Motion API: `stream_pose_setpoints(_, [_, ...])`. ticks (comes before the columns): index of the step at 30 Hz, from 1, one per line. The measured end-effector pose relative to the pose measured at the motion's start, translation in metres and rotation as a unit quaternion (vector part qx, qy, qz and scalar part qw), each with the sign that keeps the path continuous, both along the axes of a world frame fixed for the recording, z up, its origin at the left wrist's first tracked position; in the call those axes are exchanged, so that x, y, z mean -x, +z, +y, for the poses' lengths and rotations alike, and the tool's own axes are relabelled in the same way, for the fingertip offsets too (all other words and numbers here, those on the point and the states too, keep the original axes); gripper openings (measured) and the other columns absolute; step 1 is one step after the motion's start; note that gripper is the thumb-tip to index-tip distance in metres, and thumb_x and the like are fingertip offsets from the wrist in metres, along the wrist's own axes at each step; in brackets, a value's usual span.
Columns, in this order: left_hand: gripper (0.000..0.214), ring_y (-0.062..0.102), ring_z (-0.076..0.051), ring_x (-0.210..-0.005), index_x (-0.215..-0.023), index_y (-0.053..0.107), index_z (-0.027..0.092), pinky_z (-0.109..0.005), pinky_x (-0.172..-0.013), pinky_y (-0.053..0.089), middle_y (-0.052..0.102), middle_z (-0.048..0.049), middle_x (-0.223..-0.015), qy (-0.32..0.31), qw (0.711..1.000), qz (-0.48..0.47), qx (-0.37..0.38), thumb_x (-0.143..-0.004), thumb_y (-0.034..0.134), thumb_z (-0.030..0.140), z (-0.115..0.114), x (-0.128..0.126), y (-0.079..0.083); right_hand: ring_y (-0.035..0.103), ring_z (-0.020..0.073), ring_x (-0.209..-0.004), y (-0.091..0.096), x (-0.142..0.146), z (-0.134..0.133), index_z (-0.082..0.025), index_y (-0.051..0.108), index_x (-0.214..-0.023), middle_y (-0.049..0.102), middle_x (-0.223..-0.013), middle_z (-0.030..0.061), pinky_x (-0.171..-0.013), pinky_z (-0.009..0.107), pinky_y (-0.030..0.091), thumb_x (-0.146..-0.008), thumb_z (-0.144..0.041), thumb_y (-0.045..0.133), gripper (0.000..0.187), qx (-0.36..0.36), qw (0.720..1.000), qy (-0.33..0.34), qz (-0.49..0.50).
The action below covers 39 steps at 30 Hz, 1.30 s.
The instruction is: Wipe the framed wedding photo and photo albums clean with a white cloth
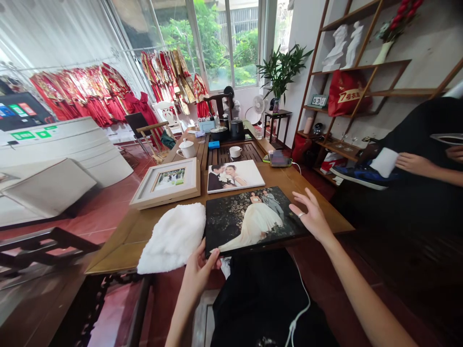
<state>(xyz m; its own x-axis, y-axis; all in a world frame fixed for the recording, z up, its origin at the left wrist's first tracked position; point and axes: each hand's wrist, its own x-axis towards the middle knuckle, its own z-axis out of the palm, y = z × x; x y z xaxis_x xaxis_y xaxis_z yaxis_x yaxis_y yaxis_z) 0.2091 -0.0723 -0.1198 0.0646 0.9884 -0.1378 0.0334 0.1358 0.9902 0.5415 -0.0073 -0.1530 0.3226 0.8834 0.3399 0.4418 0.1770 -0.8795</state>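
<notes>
Left hand: the left hand (200, 270) is closed on the near left corner of the dark glossy wedding-photo panel (249, 217), thumb on top and fingers underneath. This pinch seems meant to keep the panel from sliding.
Right hand: the right hand (313, 219) is open with fingers spread and grips nothing. It lies at the panel's right edge, apparently steadying that side.
Panel position: it lies flat, picture side up, at the near edge of the brown wooden worktop (123, 241). Its front rim appears to overhang slightly, which leaves room for fingers below.
Cloth: a fluffy white cloth (173, 238) lies bunched just left of the panel, touching its left edge, within easy reach of the left hand.
Other prints: a white-bordered wedding print (235, 176) lies flat just beyond the panel. A pale wooden framed photo (166, 182) sits to that print's left.
Farther back: a white cup (235, 152) stands on a slatted dark tea tray (249, 153), well apart from the hands.
Nearby person: at the right, another person's hand (412, 163) holds a white wipe (384, 161) against a blue shoe (361, 174).
</notes>
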Motion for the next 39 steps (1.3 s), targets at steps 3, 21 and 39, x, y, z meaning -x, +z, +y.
stream_pose_setpoints(3, [0.052, 0.051, -0.009, -0.052, -0.092, 0.056, 0.014, -0.020, -0.049, 0.043, 0.053, 0.0044, -0.060, 0.004, 1.000, -0.008, 0.011, -0.062, 0.076, 0.052, 0.002, -0.001, 0.002, 0.059, 0.0300, -0.117, 0.000, -0.007, 0.010, -0.024, 0.070, -0.105, 0.048, -0.142, 0.0111, -0.105, 0.047, 0.043, -0.076, -0.050, 0.066, 0.040, -0.012, 0.997, 0.064, 0.044])
stream_pose_setpoints(21, [0.056, 0.047, -0.008, -0.045, -0.100, 0.055, 0.013, -0.020, -0.044, 0.037, 0.056, 0.0034, -0.057, -0.021, 0.999, 0.042, -0.001, -0.069, 0.068, 0.057, 0.012, 0.003, 0.003, 0.060, 0.0265, -0.116, 0.005, 0.000, 0.054, -0.023, 0.073, -0.089, 0.069, -0.114, 0.0082, -0.104, 0.045, 0.043, -0.073, -0.038, 0.069, 0.022, -0.053, 0.980, 0.177, 0.068])
stream_pose_setpoints(39, [0.085, 0.048, -0.015, -0.028, -0.143, 0.035, 0.006, -0.020, -0.031, 0.035, 0.054, 0.0042, -0.036, -0.008, 0.981, 0.192, 0.036, -0.078, 0.057, 0.057, 0.003, 0.003, 0.005, 0.066, 0.0276, -0.098, 0.009, 0.007, 0.060, -0.021, 0.073, -0.086, 0.069, -0.104, 0.0106, -0.085, 0.043, 0.055, -0.071, -0.037, 0.069, 0.022, -0.055, 0.990, 0.075, -0.105])
